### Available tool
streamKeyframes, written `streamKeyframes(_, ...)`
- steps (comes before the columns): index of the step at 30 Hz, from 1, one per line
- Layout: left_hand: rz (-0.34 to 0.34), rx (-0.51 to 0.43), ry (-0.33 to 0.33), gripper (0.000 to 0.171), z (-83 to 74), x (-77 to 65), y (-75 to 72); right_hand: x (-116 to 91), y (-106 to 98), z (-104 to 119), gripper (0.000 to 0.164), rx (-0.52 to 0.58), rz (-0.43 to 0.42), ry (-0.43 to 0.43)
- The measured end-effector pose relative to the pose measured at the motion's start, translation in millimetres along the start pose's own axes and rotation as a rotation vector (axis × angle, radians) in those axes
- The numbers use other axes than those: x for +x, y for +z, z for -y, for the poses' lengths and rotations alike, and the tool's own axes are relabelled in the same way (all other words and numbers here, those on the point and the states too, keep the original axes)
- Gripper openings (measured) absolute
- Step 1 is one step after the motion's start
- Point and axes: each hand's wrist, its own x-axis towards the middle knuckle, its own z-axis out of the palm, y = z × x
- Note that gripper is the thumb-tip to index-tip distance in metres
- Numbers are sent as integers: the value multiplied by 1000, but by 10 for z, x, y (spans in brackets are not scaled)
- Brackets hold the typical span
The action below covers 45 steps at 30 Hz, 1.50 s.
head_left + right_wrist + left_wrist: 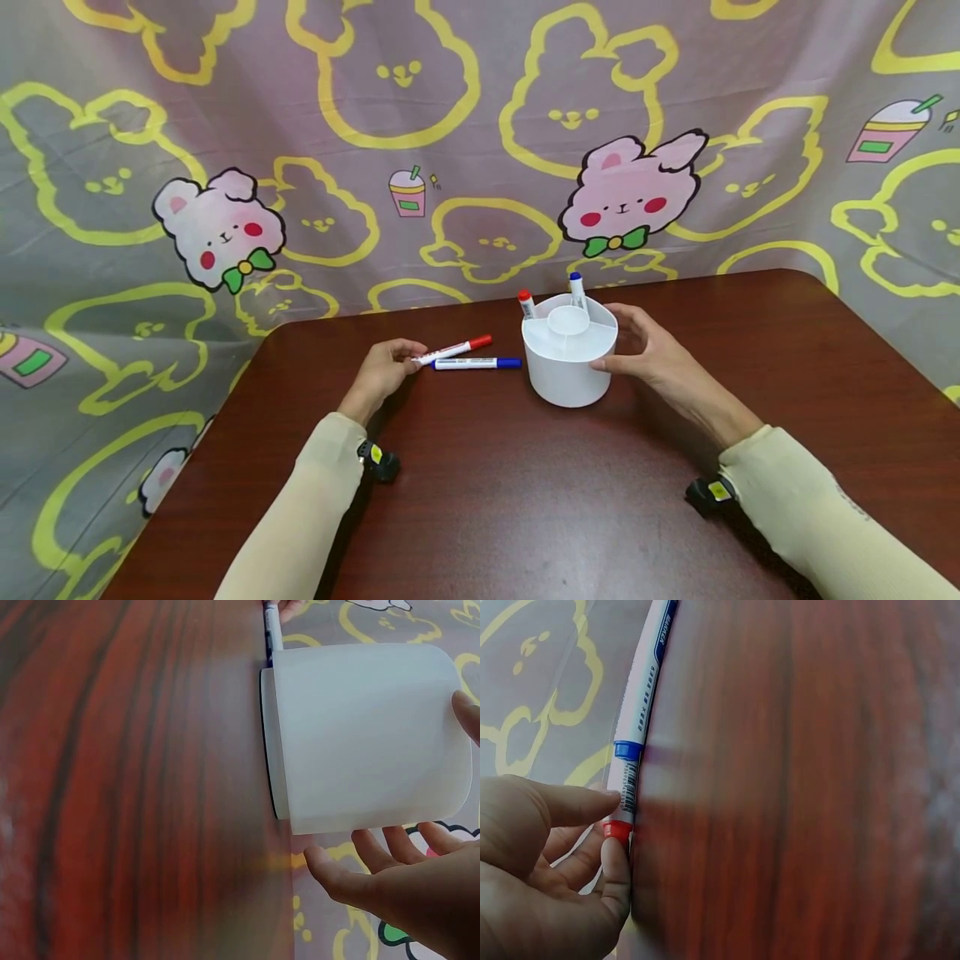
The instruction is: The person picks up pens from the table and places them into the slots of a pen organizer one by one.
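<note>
Pinched at its rear end by my left hand (378,375) is a white marker with a red cap (459,348), lying at a slant with the cap pointing right. A blue-capped marker (468,363) lies on the table just in front of it, its cap toward the holder. In the left wrist view, thumb and fingers meet around the red end plug (617,829). My right hand (660,354) grips the right side of a round white pen holder (566,383), thumb at the near side and fingers behind. Inside stand a red-tipped marker (528,307) and a blue-tipped marker (577,292).
The dark brown wooden table (510,483) runs back to a cartoon-printed curtain (480,167) hanging close behind its far edge. Dividers split the holder around a raised round cup (568,320) in its middle.
</note>
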Motion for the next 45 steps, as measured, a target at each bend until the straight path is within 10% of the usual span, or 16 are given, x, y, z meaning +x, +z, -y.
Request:
streamKeyframes(21,18,47,-8,22,-9,-13,-33,4,11,-1,88,-1,-1,-9)
streamKeyframes(45,-69,-192,0,27,-144,-53,-127,-15,2,-5,88,3,2,-5)
